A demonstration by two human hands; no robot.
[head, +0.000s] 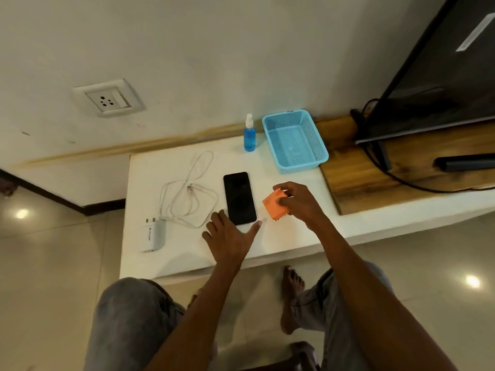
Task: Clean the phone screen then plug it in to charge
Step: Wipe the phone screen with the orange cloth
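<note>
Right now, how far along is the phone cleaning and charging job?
Early. Nothing looks finished. In hand: the right hand grips a folded orange cloth beside the phone, and the left hand rests open at the phone's near end. Left: wiping the screen, then charging; the cable lies loose, and the charger is not in the wall socket.

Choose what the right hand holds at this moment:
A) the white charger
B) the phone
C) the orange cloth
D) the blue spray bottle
C: the right hand grips the folded orange cloth just right of the phone, while the spray bottle and charger sit untouched.
</note>
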